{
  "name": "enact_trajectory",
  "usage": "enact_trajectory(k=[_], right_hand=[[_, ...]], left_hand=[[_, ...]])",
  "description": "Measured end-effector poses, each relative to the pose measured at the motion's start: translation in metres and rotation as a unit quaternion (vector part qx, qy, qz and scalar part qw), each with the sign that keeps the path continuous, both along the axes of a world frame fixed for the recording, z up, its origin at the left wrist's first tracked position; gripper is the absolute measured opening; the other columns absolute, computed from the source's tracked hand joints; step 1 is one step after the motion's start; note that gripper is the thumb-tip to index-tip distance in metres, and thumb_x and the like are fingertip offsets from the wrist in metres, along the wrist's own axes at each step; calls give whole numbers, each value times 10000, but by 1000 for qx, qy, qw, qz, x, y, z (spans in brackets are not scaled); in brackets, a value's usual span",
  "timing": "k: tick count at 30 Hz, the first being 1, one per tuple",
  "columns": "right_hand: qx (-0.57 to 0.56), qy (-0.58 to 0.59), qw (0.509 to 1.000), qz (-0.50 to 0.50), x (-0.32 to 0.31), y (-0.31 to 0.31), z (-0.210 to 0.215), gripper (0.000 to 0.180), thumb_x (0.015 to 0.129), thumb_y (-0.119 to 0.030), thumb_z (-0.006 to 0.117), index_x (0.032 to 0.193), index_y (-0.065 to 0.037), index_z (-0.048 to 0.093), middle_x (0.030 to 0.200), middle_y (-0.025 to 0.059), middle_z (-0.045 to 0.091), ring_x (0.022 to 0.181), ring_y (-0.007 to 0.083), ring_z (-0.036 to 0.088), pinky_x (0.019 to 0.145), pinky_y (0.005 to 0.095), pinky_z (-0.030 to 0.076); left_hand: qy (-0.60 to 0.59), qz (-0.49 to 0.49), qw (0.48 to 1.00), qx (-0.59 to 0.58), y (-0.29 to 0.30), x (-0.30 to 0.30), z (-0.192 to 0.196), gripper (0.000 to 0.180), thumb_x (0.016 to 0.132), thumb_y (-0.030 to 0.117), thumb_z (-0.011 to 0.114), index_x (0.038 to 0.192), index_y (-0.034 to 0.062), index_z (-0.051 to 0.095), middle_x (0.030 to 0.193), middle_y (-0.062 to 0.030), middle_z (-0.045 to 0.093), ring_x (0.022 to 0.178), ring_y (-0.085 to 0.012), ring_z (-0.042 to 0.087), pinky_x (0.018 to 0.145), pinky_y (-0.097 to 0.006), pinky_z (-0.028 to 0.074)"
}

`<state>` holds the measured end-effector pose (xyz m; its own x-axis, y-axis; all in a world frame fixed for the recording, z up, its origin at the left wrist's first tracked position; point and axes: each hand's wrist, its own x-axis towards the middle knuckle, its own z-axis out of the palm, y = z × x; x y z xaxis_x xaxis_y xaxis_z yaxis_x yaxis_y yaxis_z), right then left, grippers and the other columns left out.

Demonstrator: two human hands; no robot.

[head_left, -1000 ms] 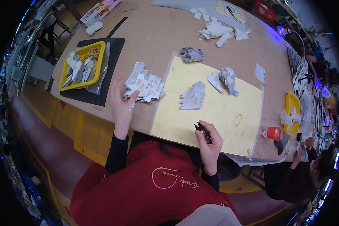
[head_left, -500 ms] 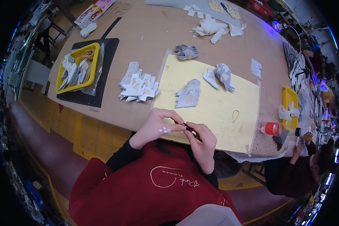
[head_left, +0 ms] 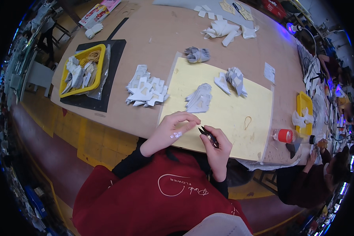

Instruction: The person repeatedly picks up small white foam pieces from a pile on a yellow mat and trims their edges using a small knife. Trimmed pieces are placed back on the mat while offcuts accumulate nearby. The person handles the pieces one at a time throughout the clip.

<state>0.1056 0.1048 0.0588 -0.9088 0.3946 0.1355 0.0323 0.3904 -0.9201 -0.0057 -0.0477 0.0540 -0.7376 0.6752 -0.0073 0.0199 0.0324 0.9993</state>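
Black thread snips (head_left: 209, 137) sit in my right hand (head_left: 219, 148), which is closed round them with the blades pointing up and left. Close to the blade tips is my left hand (head_left: 173, 128), thumb and fingertips drawn together; whatever they pinch is too small to make out. Small white bits (head_left: 176, 135) lie on the back of that hand near the thumb. Just beyond both hands, on a yellow sheet (head_left: 236, 122), rests a fanned stack of pale cut pieces (head_left: 199, 98). A tan rubber band (head_left: 247, 122) lies to the right.
Further pale pieces form a pile (head_left: 146, 88) at left and bundles (head_left: 235, 80) farther back. A yellow basket (head_left: 102, 65) holds pieces and rubber bands. At right are a red-labelled clear jar (head_left: 284, 135), another yellow basket (head_left: 310, 103) and a seated person (head_left: 310, 181).
My hands have come apart slightly, the left lifting a little and the right shifting right. The snips, mostly covered before, now show their blades.
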Motion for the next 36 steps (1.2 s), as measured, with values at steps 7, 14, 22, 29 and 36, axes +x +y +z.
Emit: enact_trajectory(k=[7,14,22,29,36], right_hand=[[35,-12,999,33,-2,-3,5,233,814,18,708,1044,5,677,853,112,668,748,194,661,614,288,521],[81,5,996,37,-8,-5,-1,238,809,24,706,1044,10,670,859,131,669,750,233,666,634,302,537],[58,-16,998,18,-6,-2,0,242,819,8,705,1057,5,664,842,111,654,700,191,630,591,280,490],[19,-30,999,-27,-3,0,-8,235,837,-5,696,1070,2,661,814,65,620,624,100,514,546,229,403],[-14,-17,999,-47,1,3,-16,247,832,-13,704,1074,3,661,823,62,629,656,97,536,583,231,427]], left_hand=[[55,-14,998,12,-4,-2,-7,89,832,97,722,883,30,692,1066,-58,622,1022,-188,578,903,-306,438],[84,47,995,-26,-3,0,-3,72,828,78,698,851,13,677,1028,-56,587,1018,-195,563,900,-311,431],[113,196,974,-26,-4,-13,-15,91,843,71,668,847,-8,623,974,-63,548,940,-196,557,847,-294,434],[53,86,994,-45,9,-12,-42,153,926,131,568,883,-15,558,940,-100,536,881,-249,546,805,-325,432],[221,129,955,-152,34,-9,-56,169,859,131,663,907,-4,575,903,-120,562,892,-281,567,774,-364,452]])
